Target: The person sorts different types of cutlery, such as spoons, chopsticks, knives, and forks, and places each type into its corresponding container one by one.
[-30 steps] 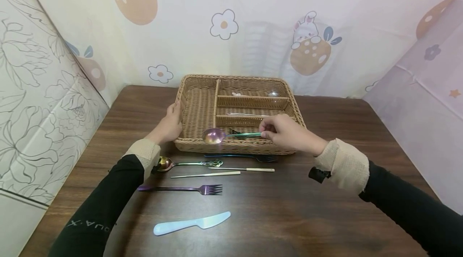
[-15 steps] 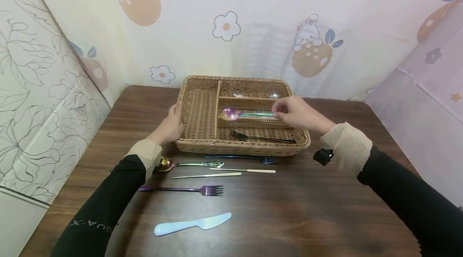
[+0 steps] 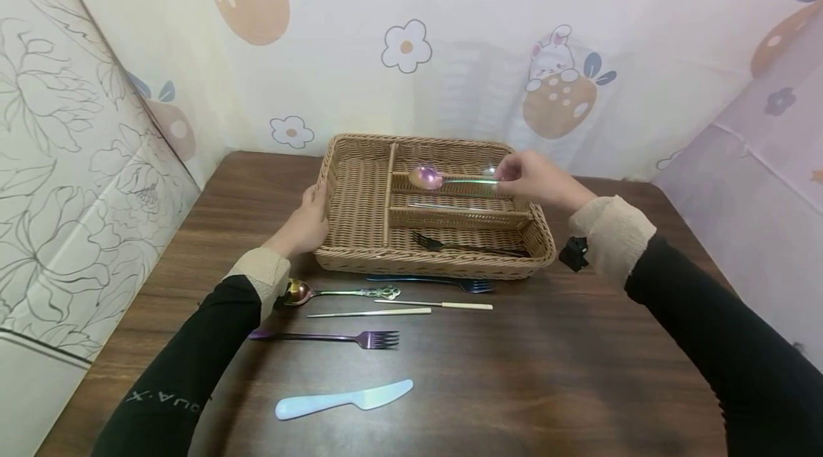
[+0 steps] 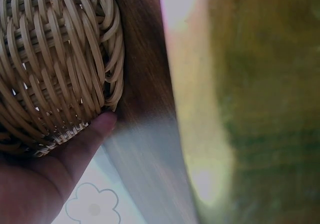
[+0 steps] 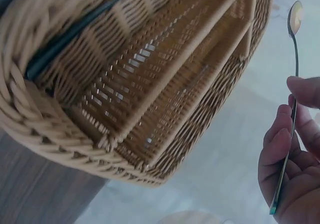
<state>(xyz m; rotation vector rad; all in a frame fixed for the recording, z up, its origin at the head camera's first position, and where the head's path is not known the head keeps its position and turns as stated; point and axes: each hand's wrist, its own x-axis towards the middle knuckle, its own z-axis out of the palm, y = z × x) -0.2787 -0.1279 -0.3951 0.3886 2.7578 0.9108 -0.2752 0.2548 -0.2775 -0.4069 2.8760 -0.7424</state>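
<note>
Over the back right compartments of a wicker basket [image 3: 437,268], my right hand [image 3: 536,182] pinches a spoon [image 3: 426,178] by its greenish handle. The spoon's purple-gold bowl points left. In the right wrist view the spoon [image 5: 295,19] is held between thumb and fingers, beyond the basket's rim. My left hand [image 3: 303,223] grips the basket's left side. Its thumb [image 4: 95,134] shows against the weave in the left wrist view, and its other fingers are mostly hidden. A black fork [image 3: 431,243] lies in the front right compartment, with a thin clear or silvery piece of cutlery [image 3: 444,208] in the one behind.
In front of the basket lie a blue fork [image 3: 472,285], a gold spoon [image 3: 298,293] with an ornate handle, two chopsticks [image 3: 466,305], a purple fork [image 3: 379,340] and a pale blue knife [image 3: 379,395]. A patterned curtain [image 3: 347,50] hangs behind the table.
My right hand has carried the spoon from over the front compartment backward and slightly right, over the rear ones. My left hand stays on the basket's side.
</note>
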